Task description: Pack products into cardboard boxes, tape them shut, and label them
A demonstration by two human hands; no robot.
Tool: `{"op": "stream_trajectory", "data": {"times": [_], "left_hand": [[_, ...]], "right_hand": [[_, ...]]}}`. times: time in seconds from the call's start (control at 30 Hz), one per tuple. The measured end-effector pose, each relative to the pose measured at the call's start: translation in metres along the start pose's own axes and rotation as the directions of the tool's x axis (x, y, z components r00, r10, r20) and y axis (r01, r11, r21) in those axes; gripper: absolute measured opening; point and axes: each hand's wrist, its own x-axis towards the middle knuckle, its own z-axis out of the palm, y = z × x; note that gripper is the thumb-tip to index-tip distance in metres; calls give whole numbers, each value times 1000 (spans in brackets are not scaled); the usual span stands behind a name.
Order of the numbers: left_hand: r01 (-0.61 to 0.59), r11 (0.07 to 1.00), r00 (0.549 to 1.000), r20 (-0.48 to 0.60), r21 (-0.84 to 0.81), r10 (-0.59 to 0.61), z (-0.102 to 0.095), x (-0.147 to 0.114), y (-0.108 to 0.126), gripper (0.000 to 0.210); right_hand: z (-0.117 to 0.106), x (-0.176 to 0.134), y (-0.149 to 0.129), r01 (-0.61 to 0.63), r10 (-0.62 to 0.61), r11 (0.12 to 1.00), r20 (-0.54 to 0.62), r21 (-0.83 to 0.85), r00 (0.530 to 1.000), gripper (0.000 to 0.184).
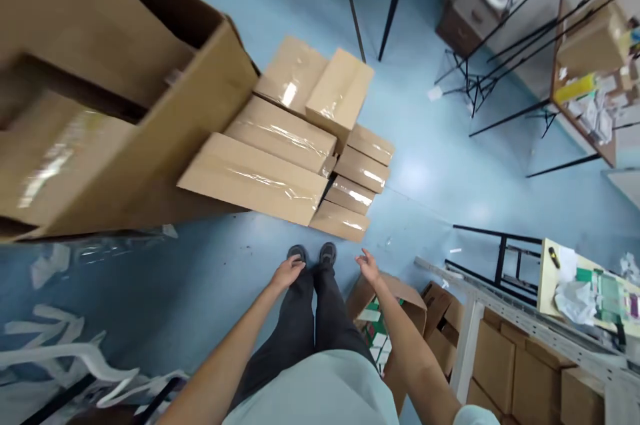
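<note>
Both hands hang in the air in front of my legs, holding nothing. My left hand (289, 272) has its fingers loosely stretched out over my shoe. Fingers apart, my right hand (369, 268) is just short of the low stack of small cardboard boxes (341, 220). Beyond the hands lie long taped cartons (256, 178), side by side on the floor, with a taller taped carton (340, 88) behind them. Neither hand touches a box. Under my right forearm stands an open cardboard box (405, 293) with green and white packs inside.
A big open carton (165, 125) with boxes in it fills the upper left. White hangers (75, 353) lie at lower left. A grey metal rack (470, 332) with cartons stands at right, near a cluttered table (547, 278). Thin black legs (395, 5) rise at the back.
</note>
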Motion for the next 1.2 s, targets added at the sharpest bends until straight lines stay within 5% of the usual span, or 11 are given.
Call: {"op": "stream_trajectory", "data": {"times": [0.13, 0.27, 0.5, 0.8, 1.0, 1.2], "left_hand": [[-108, 978, 994, -24, -176, 105, -31, -61, 39, 55], [-267, 903, 964, -98, -335, 249, -68, -132, 53, 68], [-508, 729, 854, -381, -458, 355, -129, -262, 7, 81], [-688, 499, 660, -740, -527, 129, -205, -400, -108, 66], [-817, 331, 471, -878, -472, -89, -254, -484, -191, 61], [-885, 261, 307, -905, -385, -294, -272, -543, -261, 62]], "right_hand": [[16, -31, -63, 73, -71, 997, 46, -36, 996, 51], [36, -72, -113, 181, -177, 983, 162, -9, 971, 55], [98, -156, -168, 305, -279, 952, 440, 12, 854, 63], [227, -299, -207, 486, -324, 873, 781, 31, 533, 53], [335, -412, -182, 560, -190, 828, 950, 20, 247, 54], [410, -518, -154, 565, -84, 822, 996, 75, -9, 48]]}}
